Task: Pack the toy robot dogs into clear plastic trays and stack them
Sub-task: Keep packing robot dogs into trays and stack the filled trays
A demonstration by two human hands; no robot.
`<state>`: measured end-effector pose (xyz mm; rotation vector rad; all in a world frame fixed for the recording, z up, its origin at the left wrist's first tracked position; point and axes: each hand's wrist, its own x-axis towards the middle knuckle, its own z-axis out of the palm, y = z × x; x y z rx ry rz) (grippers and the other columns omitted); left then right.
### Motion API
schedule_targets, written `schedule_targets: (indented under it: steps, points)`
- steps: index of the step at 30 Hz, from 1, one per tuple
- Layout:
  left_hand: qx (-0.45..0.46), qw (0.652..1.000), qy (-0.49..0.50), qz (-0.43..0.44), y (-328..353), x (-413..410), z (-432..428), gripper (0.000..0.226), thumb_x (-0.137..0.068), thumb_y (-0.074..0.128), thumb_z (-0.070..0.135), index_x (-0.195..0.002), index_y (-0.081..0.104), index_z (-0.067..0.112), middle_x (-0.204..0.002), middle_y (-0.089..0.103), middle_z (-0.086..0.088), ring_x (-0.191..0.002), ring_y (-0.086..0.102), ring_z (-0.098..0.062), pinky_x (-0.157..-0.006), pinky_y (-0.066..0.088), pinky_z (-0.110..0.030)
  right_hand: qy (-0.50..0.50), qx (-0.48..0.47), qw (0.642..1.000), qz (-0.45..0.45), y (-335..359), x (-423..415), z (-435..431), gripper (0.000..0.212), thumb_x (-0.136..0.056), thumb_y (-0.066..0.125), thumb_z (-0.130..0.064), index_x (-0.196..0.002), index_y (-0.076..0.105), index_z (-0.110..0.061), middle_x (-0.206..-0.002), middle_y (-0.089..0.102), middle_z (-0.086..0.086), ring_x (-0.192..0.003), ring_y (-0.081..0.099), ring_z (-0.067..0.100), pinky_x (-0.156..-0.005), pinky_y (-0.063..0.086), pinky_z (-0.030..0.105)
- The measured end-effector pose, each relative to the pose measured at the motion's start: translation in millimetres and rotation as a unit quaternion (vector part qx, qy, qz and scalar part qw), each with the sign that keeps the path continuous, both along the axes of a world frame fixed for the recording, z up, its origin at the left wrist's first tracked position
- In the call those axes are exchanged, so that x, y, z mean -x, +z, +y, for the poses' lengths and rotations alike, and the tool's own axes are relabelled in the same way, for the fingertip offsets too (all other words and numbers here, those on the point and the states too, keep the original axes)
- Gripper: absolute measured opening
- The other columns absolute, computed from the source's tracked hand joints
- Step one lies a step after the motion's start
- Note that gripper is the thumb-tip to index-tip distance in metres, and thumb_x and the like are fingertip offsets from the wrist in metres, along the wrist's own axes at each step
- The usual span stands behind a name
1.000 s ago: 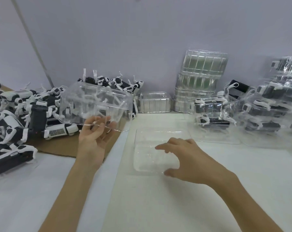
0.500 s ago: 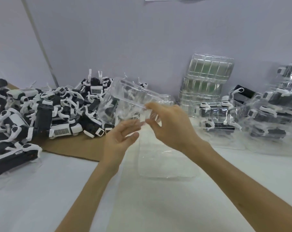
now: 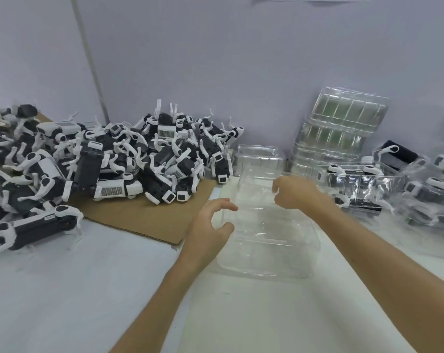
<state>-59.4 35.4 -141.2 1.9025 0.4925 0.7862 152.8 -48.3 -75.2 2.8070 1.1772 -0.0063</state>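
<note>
1. The left hand (image 3: 210, 225), in the lower centre of the frame, is half open. Its fingers are bent and spread, the thumb apart from the index finger, and it grips nothing. The thumb tip sits at the left rim of the clear plastic tray (image 3: 269, 240); contact is unclear.
2. The right hand (image 3: 292, 192), just above centre, curls its fingers down over the tray's far end. Blur and clear plastic hide whether it is gripping.
3. The tray lies on the white table (image 3: 88, 289) between the hands.
4. A pile of toy robot dogs (image 3: 139, 161) fills the left of the frame, partly on a cardboard sheet (image 3: 139, 217).
5. At right are packed trays (image 3: 363, 184), with a stack of empty trays (image 3: 343, 123) behind them against the wall.
</note>
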Motion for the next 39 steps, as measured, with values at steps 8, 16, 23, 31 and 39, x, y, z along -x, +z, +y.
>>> schedule_targets:
  steps: [8, 16, 23, 31, 39]
  points:
    - [-0.033, 0.998, 0.045, -0.035, -8.8, -7.3, -13.2, 0.033, -0.082, 0.061, -0.001, -0.100, 0.066, 0.026, -0.134, 0.054, 0.016, -0.123, 0.044, 0.013, -0.091, 0.027, 0.002, 0.162, -0.214, 0.963, 0.007, 21.0, 28.2, 76.5, 0.072, -0.088, 0.067, -0.036, -0.150, 0.033, -0.022, -0.144, 0.047, 0.009, -0.121, 0.054, 0.031, -0.086, 0.044, 0.037]
    - [-0.059, 0.997, 0.042, 0.001, -11.1, -9.3, -18.2, 0.026, -0.081, 0.047, 0.021, -0.099, 0.064, 0.031, -0.145, 0.043, 0.019, -0.128, 0.037, 0.006, -0.104, 0.033, -0.020, 0.249, -0.118, 0.959, 0.060, 0.0, 49.1, 173.9, 0.101, -0.084, 0.076, -0.042, -0.158, 0.009, -0.026, -0.151, 0.035, 0.020, -0.116, 0.058, 0.036, -0.094, 0.047, 0.041]
    - [-0.081, 0.996, 0.034, 0.013, -12.0, -11.2, -15.6, 0.025, -0.087, 0.050, 0.016, -0.105, 0.061, 0.030, -0.150, 0.037, 0.020, -0.134, 0.033, 0.003, -0.109, 0.033, -0.027, 0.278, -0.210, 0.927, 0.138, -11.7, 46.4, 193.1, 0.080, -0.091, 0.069, -0.012, -0.156, 0.025, -0.028, -0.137, 0.054, 0.011, -0.081, 0.060, 0.015, -0.081, 0.053, 0.037]
    - [-0.075, 0.996, 0.035, 0.013, -10.3, -9.9, -16.0, 0.023, -0.088, 0.050, 0.017, -0.102, 0.062, 0.030, -0.147, 0.039, 0.021, -0.130, 0.039, 0.001, -0.105, 0.037, -0.028, 0.253, -0.246, 0.924, 0.146, -9.8, 38.7, 161.8, 0.056, -0.083, 0.068, -0.007, -0.132, 0.047, -0.023, -0.090, 0.064, 0.019, -0.068, 0.059, 0.028, -0.067, 0.055, 0.045]
    - [-0.094, 0.995, 0.034, 0.012, -10.8, -10.4, -15.5, 0.025, -0.091, 0.052, 0.011, -0.098, 0.061, 0.033, -0.145, 0.042, 0.019, -0.128, 0.036, 0.008, -0.094, 0.029, -0.008, 0.183, -0.305, 0.934, 0.021, 4.4, 33.6, 112.8, 0.048, -0.076, 0.065, -0.012, -0.120, 0.048, -0.024, -0.074, 0.057, -0.004, -0.072, 0.055, 0.024, -0.055, 0.035, 0.029]
